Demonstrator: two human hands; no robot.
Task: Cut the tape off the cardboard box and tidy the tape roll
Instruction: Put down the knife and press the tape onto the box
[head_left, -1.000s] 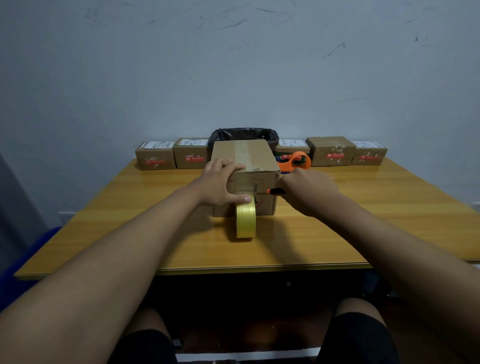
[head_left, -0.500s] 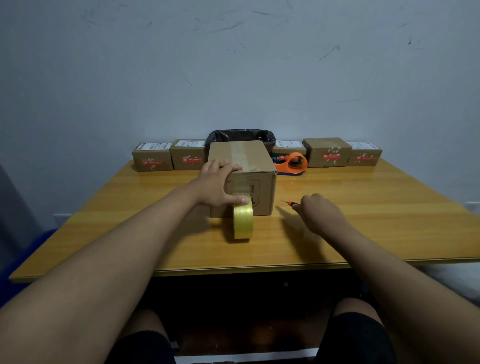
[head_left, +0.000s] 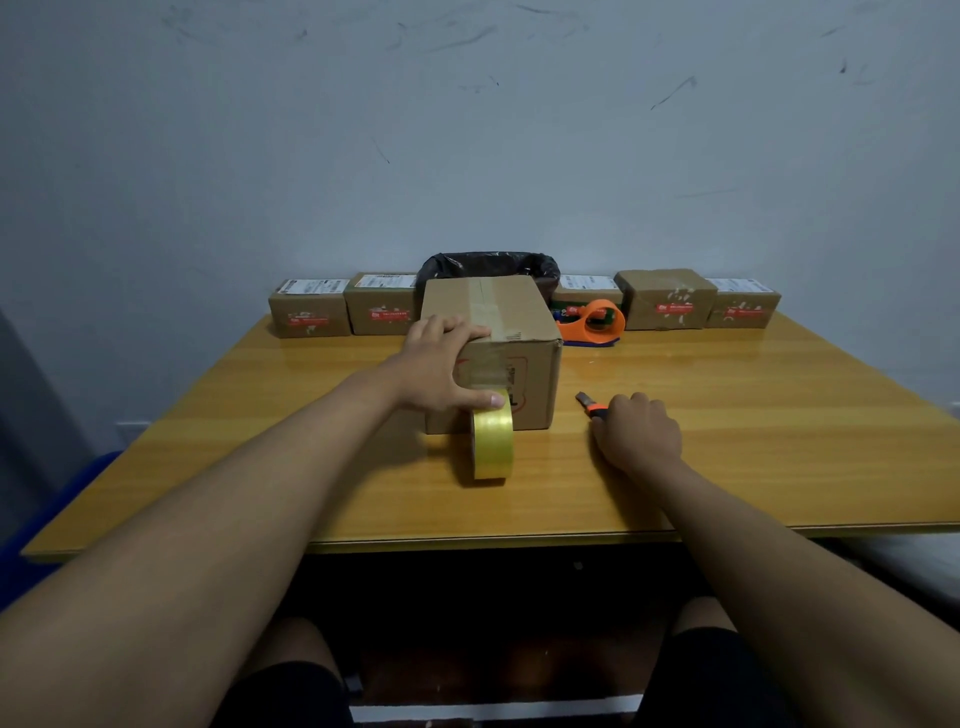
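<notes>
A brown cardboard box (head_left: 524, 322) stands mid-table with a tape strip running over its top and down its front face. A yellowish tape roll (head_left: 491, 448) stands on edge on the table, touching the box's front. My left hand (head_left: 441, 369) grips the box's near left top corner, fingers on top and thumb pressed against the front just above the roll. My right hand (head_left: 636, 434) rests on the table right of the box, closed around a small orange and black utility knife (head_left: 589, 404) whose tip points toward the box.
An orange tape dispenser (head_left: 597, 321) sits behind the box on the right. Several small labelled parcels (head_left: 667, 299) line the back edge of the wooden table (head_left: 779, 441). A bin with a black bag (head_left: 491, 265) stands behind the box, against the wall.
My right hand pulled the knife away from the box's front face and lowered it to the table on the right. The left hand stayed on the box.
</notes>
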